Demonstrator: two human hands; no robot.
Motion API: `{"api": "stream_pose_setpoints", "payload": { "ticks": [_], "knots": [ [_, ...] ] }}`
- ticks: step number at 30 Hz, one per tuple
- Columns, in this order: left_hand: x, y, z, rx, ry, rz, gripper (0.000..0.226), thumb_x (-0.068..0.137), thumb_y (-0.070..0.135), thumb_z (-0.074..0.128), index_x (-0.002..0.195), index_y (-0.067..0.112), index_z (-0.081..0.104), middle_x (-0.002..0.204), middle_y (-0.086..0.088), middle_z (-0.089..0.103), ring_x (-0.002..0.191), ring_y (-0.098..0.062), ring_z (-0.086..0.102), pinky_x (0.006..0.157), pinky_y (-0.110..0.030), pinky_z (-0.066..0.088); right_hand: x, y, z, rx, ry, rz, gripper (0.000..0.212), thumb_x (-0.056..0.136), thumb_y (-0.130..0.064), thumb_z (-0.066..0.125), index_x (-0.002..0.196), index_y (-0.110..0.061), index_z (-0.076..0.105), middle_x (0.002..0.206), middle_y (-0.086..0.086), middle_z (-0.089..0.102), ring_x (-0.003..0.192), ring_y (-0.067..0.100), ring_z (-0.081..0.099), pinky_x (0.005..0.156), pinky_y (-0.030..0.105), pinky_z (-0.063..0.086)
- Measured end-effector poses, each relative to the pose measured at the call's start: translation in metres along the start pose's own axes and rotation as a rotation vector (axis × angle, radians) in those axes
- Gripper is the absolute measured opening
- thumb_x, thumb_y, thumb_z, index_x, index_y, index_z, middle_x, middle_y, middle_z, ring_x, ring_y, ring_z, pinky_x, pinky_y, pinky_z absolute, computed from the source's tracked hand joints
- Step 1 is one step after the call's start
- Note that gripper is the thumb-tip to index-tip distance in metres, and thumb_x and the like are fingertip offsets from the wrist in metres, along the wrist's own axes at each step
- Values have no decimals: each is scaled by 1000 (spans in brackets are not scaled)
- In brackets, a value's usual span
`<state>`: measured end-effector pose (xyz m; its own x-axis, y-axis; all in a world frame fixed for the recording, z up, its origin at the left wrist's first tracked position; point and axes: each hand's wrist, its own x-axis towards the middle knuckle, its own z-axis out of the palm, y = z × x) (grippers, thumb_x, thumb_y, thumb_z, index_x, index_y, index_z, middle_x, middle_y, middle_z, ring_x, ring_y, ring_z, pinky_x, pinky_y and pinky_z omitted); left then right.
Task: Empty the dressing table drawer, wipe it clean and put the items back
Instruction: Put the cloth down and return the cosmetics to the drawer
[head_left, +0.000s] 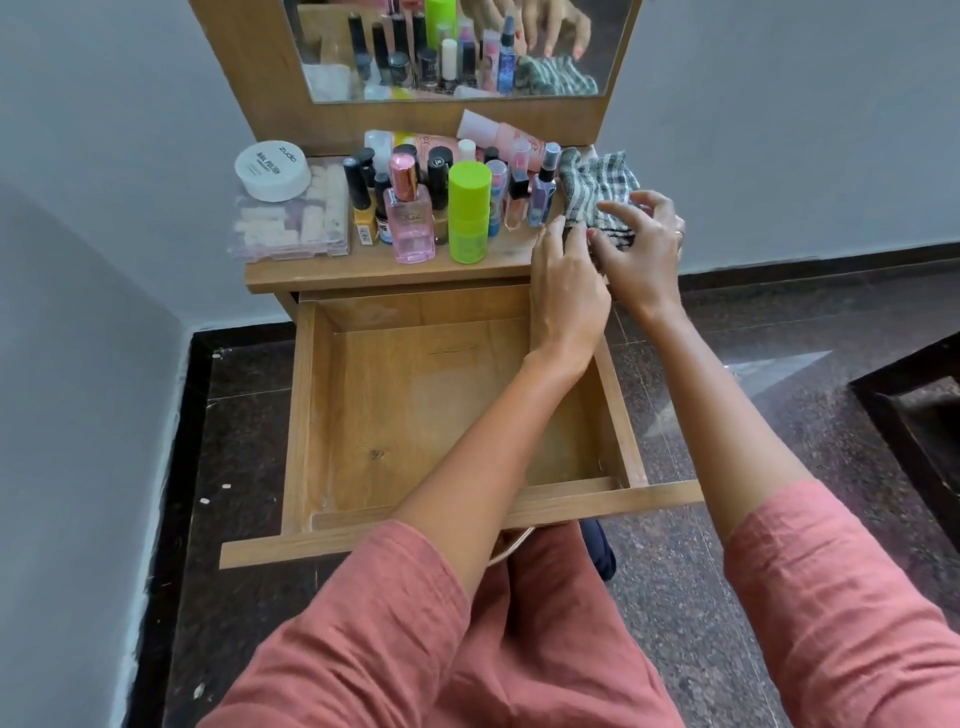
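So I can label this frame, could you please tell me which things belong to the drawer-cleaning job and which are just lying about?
Job: open drawer, striped cloth held by left hand and right hand, green bottle, pink perfume bottle, white tub, clear box.
Lying about: mirror, white scraps on floor, dark frame at right.

You see a pale grey wall (104, 156) behind and to your left. The floor (779, 322) is dark speckled stone, with a black strip (197, 405) along the foot of the wall. A few small white bits (205, 501) lie near that strip. A dark frame (914, 431) stands at the far right.
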<state>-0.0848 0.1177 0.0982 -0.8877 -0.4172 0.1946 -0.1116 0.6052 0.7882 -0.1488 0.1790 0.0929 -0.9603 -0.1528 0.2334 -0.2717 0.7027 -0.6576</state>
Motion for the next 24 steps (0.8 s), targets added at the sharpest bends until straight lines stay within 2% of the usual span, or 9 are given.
{"api": "stream_pose_setpoints", "payload": {
  "ticks": [3,6,8,12,16,20,24],
  "knots": [
    [-14,-8,-16,-43,73,15,40,89,-4,44,129,-2,45,138,-17,42,131,-25,36,112,-28,24,-19,-9,5,86,68,-26,24,87,-20,57,108,-10,65,118,15,51,115,26,44,96,24,35],
    [-28,-23,-36,-49,134,15,37,88,-3,45,125,1,49,131,-14,49,124,-22,44,107,-22,27,-42,-27,14,206,74,-73,19,86,-10,58,100,-3,67,103,17,58,91,17,56,77,2,40],
    [-35,-35,-51,-69,160,4,34,86,-4,46,119,2,53,125,-13,52,119,-21,48,102,-18,28,-58,-41,24,260,56,-93,17,84,-7,59,97,-2,68,96,12,61,78,10,55,70,-3,40],
    [-47,-62,-82,-42,196,-64,32,88,-1,46,118,6,54,123,-10,54,117,-18,49,95,-13,30,-87,-70,51,392,-19,-102,15,82,-6,61,95,-3,68,92,10,68,79,13,62,73,10,48],
    [-51,-92,-118,-11,231,-127,32,90,5,47,122,8,52,128,-7,51,121,-16,46,91,-4,21,-103,-102,76,457,-90,-76,18,82,-8,63,99,-3,67,93,9,69,79,10,61,71,7,46],
    [-42,-120,-155,-36,303,-178,30,90,8,47,120,6,52,123,-8,54,115,-17,50,95,-19,37,-107,-133,99,497,-140,-113,22,81,-4,64,102,0,65,95,14,69,81,16,62,78,25,52],
    [-25,-138,-187,-72,380,-185,30,90,7,47,119,8,52,121,-6,54,114,-14,49,93,-16,37,-103,-160,115,444,-188,-205,32,83,-5,61,114,-2,60,113,13,65,103,19,59,90,24,47]
  ]
}}
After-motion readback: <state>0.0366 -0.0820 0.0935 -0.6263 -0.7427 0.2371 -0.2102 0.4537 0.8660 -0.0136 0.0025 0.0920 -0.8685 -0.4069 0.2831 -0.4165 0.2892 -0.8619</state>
